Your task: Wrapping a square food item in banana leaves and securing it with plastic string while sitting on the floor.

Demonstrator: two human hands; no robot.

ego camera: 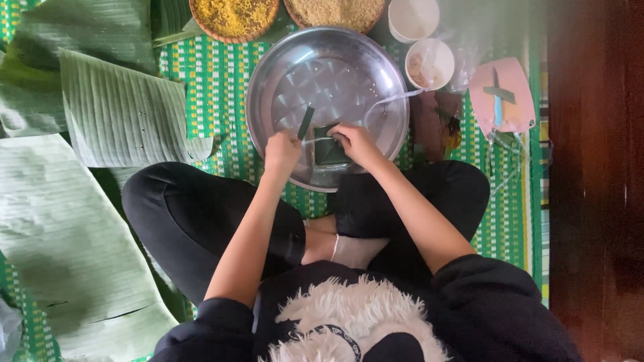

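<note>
Right hand fingers press the small leaf-wrapped parcel steady at the near edge of the steel tray, while left hand fingers pinch a pale tie string taut

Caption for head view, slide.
Both hands, left hand and right hand, tie a leaf-wrapped parcel over a metal tray.
</note>
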